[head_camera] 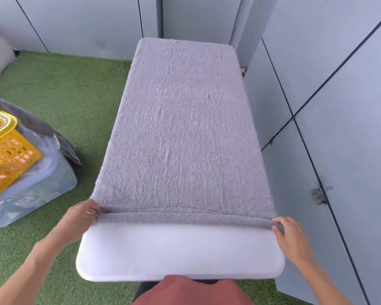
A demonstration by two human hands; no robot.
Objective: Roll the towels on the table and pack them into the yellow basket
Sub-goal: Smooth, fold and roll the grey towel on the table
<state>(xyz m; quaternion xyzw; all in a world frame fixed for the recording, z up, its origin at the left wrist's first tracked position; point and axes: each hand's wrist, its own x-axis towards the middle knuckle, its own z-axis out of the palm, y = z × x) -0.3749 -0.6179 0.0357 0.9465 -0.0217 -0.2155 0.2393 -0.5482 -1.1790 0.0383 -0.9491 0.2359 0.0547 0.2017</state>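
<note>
**Just starting the roll: near hem turned over, both corners pinched**

Only the first turn of the roll looks to be in hand. A grey towel (180, 128) lies spread flat along the white tabletop (180, 256), covering it from the far end to a bare strip nearest the person. Its near hem is folded back onto itself in a narrow band running across the full width. The left hand (81, 216) pinches the left end of that band, fingers curled round the cloth; the right hand (288, 230) pinches the right end the same way. So each grip is closed on the towel's rolled edge, not open.

The yellow basket (7, 155) sits well apart to the left, off the tabletop, resting on a clear plastic bin (42, 192) on the green turf floor (79, 102), with dark grey cloth (42, 128) draped behind it.

Next, judging from this, both hands need to turn the band away from the body evenly, keeping the ends level so the roll stays tight and does not cone. Packing is a long way off.
</note>
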